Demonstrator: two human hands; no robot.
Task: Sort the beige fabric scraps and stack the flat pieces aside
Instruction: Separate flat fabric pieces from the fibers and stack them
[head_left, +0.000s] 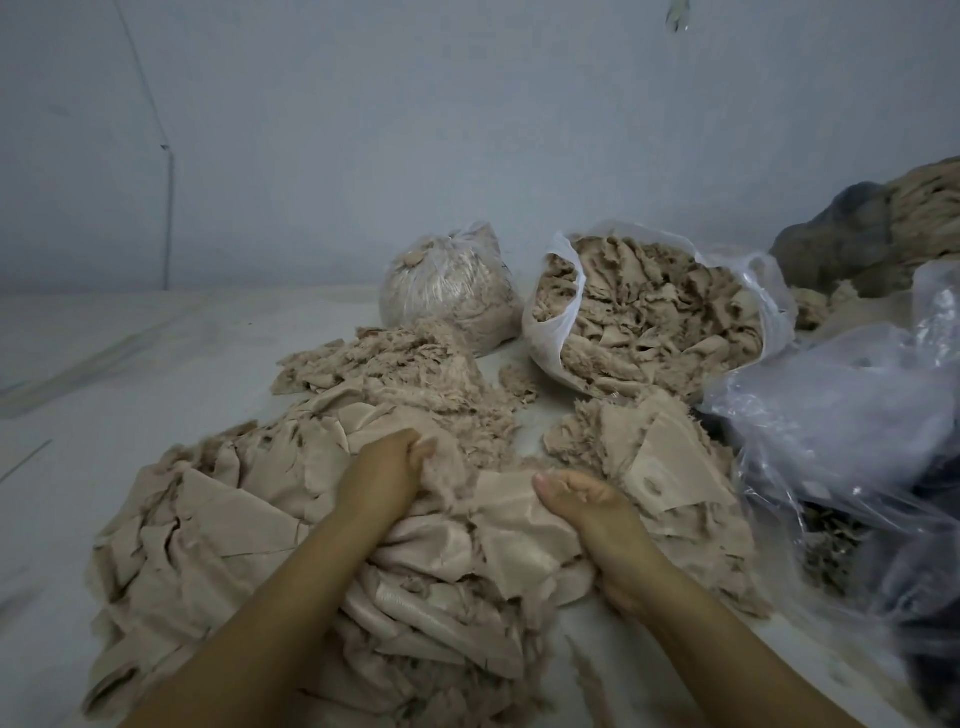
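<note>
A big heap of beige fabric scraps lies on a pale, smooth floor. The pieces look soft. Some are flat and smooth with straight folds, and many have fuzzy, torn edges. The left hand sits on top of the heap, its fingers curled tight round a fluffy clump, so that grip is closed on cloth. The right hand pinches a flat, slightly shiny piece at the near right side of the heap, with the thumb on top.

Just right of the hands lies a smaller pile of flat pieces; its edges are frayed too. Behind the heap is a low mound of shredded, fluffy bits.

Farther back stands a round clear plastic bag, tied at the top and packed full. Beside it an open white bag leans toward the camera, stuffed with crumpled beige strips. At the right edge, crinkly clear plastic sheeting piles up close to the smaller pile, with a dark bundle behind it.

The left side of the floor is open, with wide room there. The right side is crowded. A plain blue-grey wall rises behind everything, and the light is dim.
</note>
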